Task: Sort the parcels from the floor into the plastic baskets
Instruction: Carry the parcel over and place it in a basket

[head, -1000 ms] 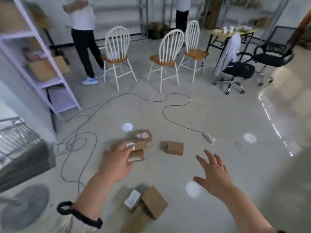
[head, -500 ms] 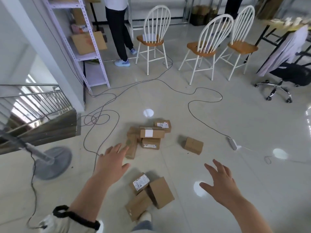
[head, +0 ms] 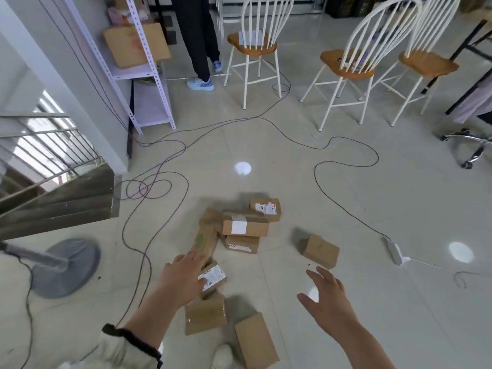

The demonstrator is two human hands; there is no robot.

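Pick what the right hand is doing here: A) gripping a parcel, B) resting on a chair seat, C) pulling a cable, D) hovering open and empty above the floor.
D: the right hand has its fingers spread over bare floor, holding nothing, apart from the nearest parcel.

A single wide-angle view from the person's head faces forward and steeply down onto the glossy pale tiled floor (head: 279, 182). The left hand (head: 181, 280) and right hand (head: 330, 299) enter from the bottom edge, close to the lens. Brown cardboard parcels (head: 245, 226) sit mid-frame, and white spindle-back chairs with wooden seats (head: 253, 43) stand far off at the top.
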